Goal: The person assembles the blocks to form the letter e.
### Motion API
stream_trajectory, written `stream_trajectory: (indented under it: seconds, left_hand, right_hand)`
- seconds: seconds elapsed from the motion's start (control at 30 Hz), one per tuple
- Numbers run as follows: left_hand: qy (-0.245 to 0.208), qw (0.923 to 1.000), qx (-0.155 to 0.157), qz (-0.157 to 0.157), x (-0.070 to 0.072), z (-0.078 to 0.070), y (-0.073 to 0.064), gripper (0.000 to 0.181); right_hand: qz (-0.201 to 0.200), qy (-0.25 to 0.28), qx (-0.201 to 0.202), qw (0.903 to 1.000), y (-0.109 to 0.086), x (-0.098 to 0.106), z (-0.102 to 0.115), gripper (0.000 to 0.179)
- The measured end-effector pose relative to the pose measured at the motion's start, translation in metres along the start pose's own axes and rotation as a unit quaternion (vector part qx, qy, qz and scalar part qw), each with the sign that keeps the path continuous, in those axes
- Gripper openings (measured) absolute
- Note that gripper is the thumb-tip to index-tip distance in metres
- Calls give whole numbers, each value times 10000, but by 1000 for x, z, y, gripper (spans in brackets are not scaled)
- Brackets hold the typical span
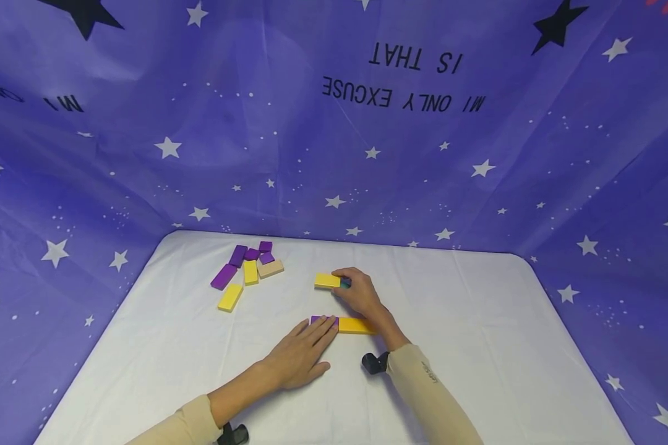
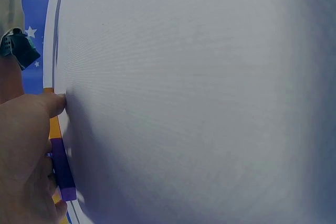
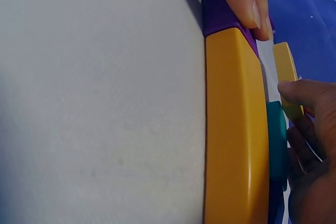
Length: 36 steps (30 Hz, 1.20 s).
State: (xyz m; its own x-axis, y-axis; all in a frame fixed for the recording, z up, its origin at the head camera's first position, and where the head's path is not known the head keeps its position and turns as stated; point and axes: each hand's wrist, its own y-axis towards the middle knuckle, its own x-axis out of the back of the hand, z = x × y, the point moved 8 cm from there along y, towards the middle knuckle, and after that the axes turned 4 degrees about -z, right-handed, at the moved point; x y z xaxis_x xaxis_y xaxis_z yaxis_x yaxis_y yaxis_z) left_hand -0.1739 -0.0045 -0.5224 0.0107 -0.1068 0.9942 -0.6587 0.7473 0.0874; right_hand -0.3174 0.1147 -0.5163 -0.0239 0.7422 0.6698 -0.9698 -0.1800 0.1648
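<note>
Right hand (image 1: 362,295) is pinching a smooth bright yellow rectangular block (image 1: 326,281) near one end, thumb on one side. Left hand (image 1: 299,358) has its fingers laid across a glossy purple rectangular block (image 2: 63,169), which lies flat, butted end to end with a longer-looking orange-yellow block (image 3: 228,119), also flat. There's a teal block (image 3: 276,140) near the right hand too, partly hidden, so can't tell its full shape.

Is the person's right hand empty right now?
No, the right hand pinches a yellow block by one end.
</note>
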Motion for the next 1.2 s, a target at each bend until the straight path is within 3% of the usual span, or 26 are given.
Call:
stream_trajectory:
  seconds: [0.3, 0.5, 0.93, 1.2]
  left_hand:
    - [-40, 10000, 45, 72, -1, 1, -1, 72]
    - [-88, 10000, 22, -2, 0, 0, -1, 71]
    - [-112, 9999, 53, 19, -1, 0, -1, 71]
    - [-98, 9999, 96, 71, 0, 0, -1, 72]
  right_hand:
    - [184, -123, -140, 9997, 3, -10, -6, 35]
    - [267, -200, -3, 9994, 2, -11, -4, 34]
    - [431, -915, 57, 9949, 0, -12, 0, 37]
    - [569, -1031, -19, 9930, 0, -10, -3, 38]
